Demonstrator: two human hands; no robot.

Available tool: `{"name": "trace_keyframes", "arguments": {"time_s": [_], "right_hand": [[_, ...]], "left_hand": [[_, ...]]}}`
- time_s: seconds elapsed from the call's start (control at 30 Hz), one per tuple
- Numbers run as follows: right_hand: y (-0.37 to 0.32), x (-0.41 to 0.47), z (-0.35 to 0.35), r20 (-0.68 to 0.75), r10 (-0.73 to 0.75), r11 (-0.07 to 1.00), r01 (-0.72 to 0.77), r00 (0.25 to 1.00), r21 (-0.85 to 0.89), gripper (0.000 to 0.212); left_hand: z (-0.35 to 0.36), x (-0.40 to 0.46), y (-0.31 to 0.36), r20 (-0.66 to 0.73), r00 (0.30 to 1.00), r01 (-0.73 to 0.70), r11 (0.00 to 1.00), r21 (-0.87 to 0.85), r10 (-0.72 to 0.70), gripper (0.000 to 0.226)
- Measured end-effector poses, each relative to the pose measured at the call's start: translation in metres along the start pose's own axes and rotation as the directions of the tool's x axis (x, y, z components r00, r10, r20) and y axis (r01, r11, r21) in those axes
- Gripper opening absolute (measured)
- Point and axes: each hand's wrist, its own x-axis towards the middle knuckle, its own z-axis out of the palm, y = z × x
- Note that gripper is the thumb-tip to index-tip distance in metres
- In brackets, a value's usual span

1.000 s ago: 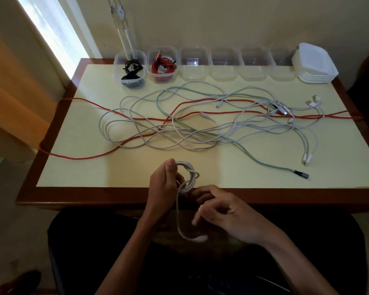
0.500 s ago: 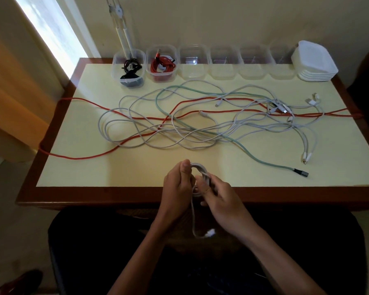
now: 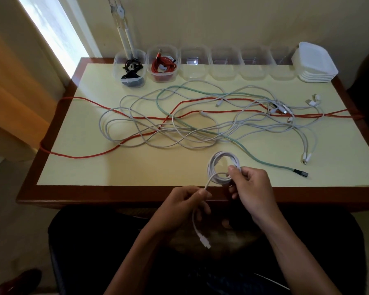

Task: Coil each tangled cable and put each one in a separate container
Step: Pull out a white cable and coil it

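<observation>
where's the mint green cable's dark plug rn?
Head view: the dark plug lies on the table near its front edge, right of the right hand, below the white plugs.

your right hand point(image 3: 250, 188) is raised near the table edge, fingers curled, pinching a white coil point(image 3: 222, 167). your left hand point(image 3: 185, 206) is lower and to the left, fingers curled, gripping the loose cable end.

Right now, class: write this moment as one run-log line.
right hand: holds white cable coil | left hand: pinches its loose tail | containers: black cable, red cable stowed | tangle on table
</observation>
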Motion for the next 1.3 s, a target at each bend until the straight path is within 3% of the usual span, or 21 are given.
{"name": "trace_keyframes", "arguments": {"time_s": [0.1,0.17,0.23,0.37,0.47,0.53,0.57,0.67,0.8,0.97,1.17,1.3], "right_hand": [[-0.007,0.0,-0.003,0.046,0.069,0.985,-0.076,0.997,0.158,0.038],[-0.015,-0.004,-0.003,0.111,0.109,0.937,-0.139,0.988,0.321,0.038],[-0.025,-0.012,-0.003,0.175,0.098,0.876,-0.168,0.98,0.452,0.037],[-0.039,-0.024,-0.002,0.245,0.008,0.82,-0.147,0.97,0.553,0.033],[-0.042,-0.027,-0.001,0.268,-0.083,0.872,-0.061,0.96,0.487,0.034],[-0.042,-0.029,0.002,0.302,-0.136,0.927,0.014,0.944,0.375,0.035],[-0.041,-0.031,0.004,0.328,-0.149,0.943,0.033,0.933,0.333,0.034],[-0.038,-0.035,0.009,0.387,-0.145,0.957,0.03,0.91,0.288,0.032],[-0.033,-0.037,0.015,0.373,-0.149,0.963,0.05,0.916,0.263,0.027],[-0.028,-0.036,0.019,0.373,-0.128,0.967,0.033,0.919,0.251,0.029],[-0.017,-0.035,0.028,0.378,-0.129,0.982,0.065,0.917,0.177,0.036],[-0.005,-0.031,0.034,0.306,-0.112,0.994,0.11,0.945,0.023,0.041]], "left_hand": [[-0.005,0.0,-0.002,-0.104,0.986,-0.106,0.972,0.211,0.13,0.023],[-0.006,0.004,-0.003,-0.266,0.945,-0.094,0.936,0.338,0.191,0.018],[-0.008,0.003,0.004,-0.4,0.89,-0.099,0.948,0.302,0.22,0.011],[-0.013,-0.003,0.013,-0.265,0.958,-0.117,0.993,-0.026,0.106,0.018],[-0.015,-0.004,0.012,-0.146,0.989,-0.03,0.905,-0.425,-0.036,0.025],[-0.014,-0.004,0.014,-0.16,0.983,-0.013,0.838,-0.546,-0.089,0.022],[-0.014,-0.002,0.014,-0.201,0.974,-0.02,0.852,-0.523,-0.1,0.016],[-0.015,0.001,0.008,-0.263,0.953,0.028,0.911,-0.412,-0.148,0.034],[-0.015,0.0,0.004,-0.189,0.967,0.112,0.952,-0.285,-0.17,0.018],[-0.016,0.002,0.002,-0.223,0.945,0.154,0.925,-0.348,-0.241,0.03],[-0.015,0.005,-0.002,-0.239,0.953,0.09,0.93,-0.357,-0.184,0.028],[-0.015,0.008,-0.005,-0.137,0.971,0.084,0.812,-0.578,-0.198,0.025]]}}
